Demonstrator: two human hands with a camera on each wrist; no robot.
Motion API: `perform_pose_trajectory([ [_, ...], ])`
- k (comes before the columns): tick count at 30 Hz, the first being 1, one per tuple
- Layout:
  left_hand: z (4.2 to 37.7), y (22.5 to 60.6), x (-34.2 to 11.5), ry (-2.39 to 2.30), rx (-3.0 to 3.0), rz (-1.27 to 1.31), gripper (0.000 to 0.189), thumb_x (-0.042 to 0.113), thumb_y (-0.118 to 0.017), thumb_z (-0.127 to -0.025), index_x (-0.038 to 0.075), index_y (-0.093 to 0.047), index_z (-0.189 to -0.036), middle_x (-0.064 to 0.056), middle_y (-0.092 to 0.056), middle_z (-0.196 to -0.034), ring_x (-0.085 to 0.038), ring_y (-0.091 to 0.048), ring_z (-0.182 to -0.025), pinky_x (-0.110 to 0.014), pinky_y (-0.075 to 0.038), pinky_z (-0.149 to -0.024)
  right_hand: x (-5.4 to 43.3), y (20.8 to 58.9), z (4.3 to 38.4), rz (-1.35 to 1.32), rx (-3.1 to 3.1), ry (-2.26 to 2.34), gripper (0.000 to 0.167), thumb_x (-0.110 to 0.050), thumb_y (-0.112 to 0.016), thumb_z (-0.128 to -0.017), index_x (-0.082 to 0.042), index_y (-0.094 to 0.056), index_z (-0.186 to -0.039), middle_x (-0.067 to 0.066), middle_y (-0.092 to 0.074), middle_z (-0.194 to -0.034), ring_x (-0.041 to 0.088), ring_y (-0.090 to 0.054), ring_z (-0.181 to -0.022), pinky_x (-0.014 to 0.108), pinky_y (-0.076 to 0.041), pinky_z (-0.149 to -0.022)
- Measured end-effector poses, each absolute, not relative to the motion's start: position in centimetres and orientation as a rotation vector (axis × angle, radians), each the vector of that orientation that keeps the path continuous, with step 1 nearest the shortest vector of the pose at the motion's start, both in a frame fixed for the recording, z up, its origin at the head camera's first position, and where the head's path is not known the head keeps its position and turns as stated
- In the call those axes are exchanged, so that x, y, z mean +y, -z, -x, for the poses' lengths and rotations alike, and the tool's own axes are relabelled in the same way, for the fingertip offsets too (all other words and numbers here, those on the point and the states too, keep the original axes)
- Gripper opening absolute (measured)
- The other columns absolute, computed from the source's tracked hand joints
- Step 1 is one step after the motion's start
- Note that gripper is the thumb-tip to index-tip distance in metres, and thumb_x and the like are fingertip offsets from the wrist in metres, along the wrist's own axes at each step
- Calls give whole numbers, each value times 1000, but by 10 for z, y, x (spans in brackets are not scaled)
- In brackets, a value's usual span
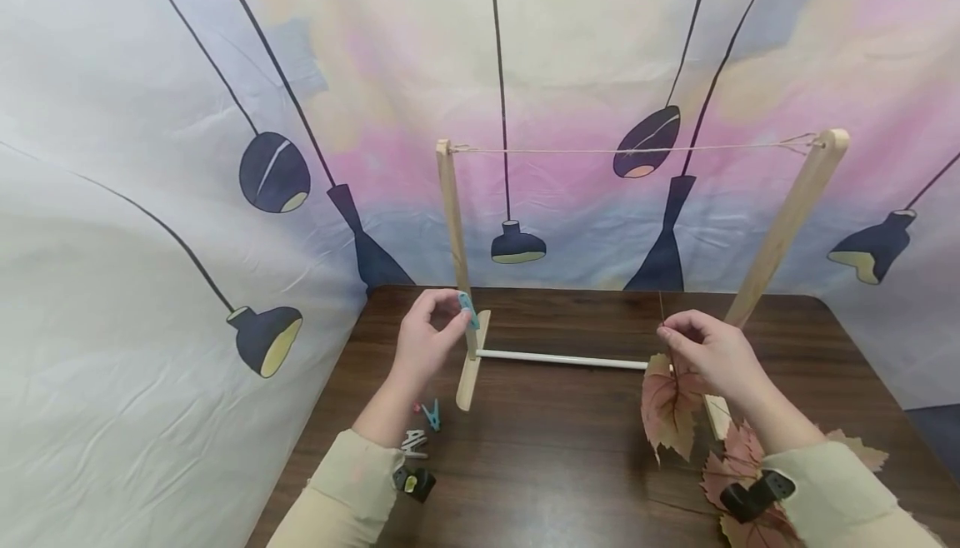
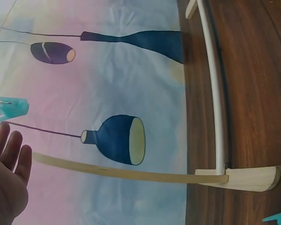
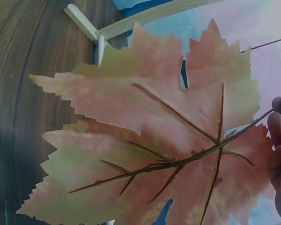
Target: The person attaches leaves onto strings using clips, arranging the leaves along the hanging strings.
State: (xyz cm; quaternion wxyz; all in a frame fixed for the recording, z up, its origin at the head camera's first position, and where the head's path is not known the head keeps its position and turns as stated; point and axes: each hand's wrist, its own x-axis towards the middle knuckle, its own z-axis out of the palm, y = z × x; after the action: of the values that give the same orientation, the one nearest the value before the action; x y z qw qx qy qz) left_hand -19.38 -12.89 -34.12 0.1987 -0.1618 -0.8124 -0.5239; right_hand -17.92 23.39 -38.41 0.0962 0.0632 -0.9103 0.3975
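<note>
My left hand point(image 1: 427, 338) pinches a light-blue clothespin point(image 1: 468, 310) between thumb and fingertips, beside the left post of a wooden frame. In the left wrist view the clothespin point(image 2: 9, 108) shows at the left edge, above the curled fingers. My right hand point(image 1: 712, 356) holds a reddish-tan artificial maple leaf point(image 1: 671, 406) by its thin stem, and the blade hangs below the fingers. Its veined face fills much of the right wrist view, where the leaf point(image 3: 178, 122) spreads wide. A string point(image 1: 570, 150) runs between the tops of the two posts, above both hands.
The frame's left post point(image 1: 453, 223) and right post point(image 1: 787, 223) stand on wooden feet joined by a white rod point(image 1: 562, 359). More maple leaves point(image 1: 742, 465) lie under the right forearm. A blue clothespin point(image 1: 431, 415) and white clothespins point(image 1: 414, 444) lie by the left forearm on the brown table point(image 1: 555, 465).
</note>
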Motion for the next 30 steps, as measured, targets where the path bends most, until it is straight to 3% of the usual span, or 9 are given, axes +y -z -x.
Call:
perform_pose_trajectory([
  [6,196,332,-134,1484,-2255,419,24,-3,-65,-83,-8,-60,-106,-19,-58,-95,-26,-57,-86,-30,-48,-73,227,389,182,-186,-2693,-1199,26,-38,-60,-91,-13,-67,-98,1,-66,-89,10,-56,-79,28,-45,-67],
  [13,201,319,-136,1447,-2222,470,25,-4,-66,-82,-9,-60,-106,-21,-57,-93,-22,-55,-83,-24,-46,-69,218,389,184,-183,-2642,-1130,25,-34,-61,-91,-11,-68,-97,2,-64,-86,13,-56,-74,28,-45,-62],
  [16,213,325,-141,1425,-2223,491,27,-4,-66,-82,-9,-59,-107,-21,-57,-94,-26,-55,-84,-23,-45,-69,217,389,186,-192,-2615,-1068,22,-31,-62,-91,-10,-69,-95,3,-59,-85,16,-53,-75,30,-44,-62],
  [20,230,328,-148,1413,-2193,523,28,-1,-68,-82,-5,-61,-109,-18,-58,-94,-28,-56,-85,-25,-46,-71,217,386,189,-197,-2607,-1010,19,-29,-64,-90,-10,-70,-93,5,-57,-86,19,-53,-79,34,-42,-65],
  [25,237,305,-146,1337,-2147,584,28,4,-68,-83,-1,-62,-109,-14,-60,-93,-24,-59,-87,-31,-47,-76,217,379,192,-220,-2657,-1000,20,-30,-62,-91,-11,-69,-93,8,-60,-92,24,-55,-85,38,-42,-70],
  [30,245,285,-139,1270,-2125,597,29,9,-68,-83,2,-62,-110,-11,-63,-93,-21,-59,-87,-32,-47,-73,215,375,195,-254,-2693,-1017,24,-33,-59,-92,-11,-68,-96,9,-62,-97,26,-56,-89,41,-44,-72],
])
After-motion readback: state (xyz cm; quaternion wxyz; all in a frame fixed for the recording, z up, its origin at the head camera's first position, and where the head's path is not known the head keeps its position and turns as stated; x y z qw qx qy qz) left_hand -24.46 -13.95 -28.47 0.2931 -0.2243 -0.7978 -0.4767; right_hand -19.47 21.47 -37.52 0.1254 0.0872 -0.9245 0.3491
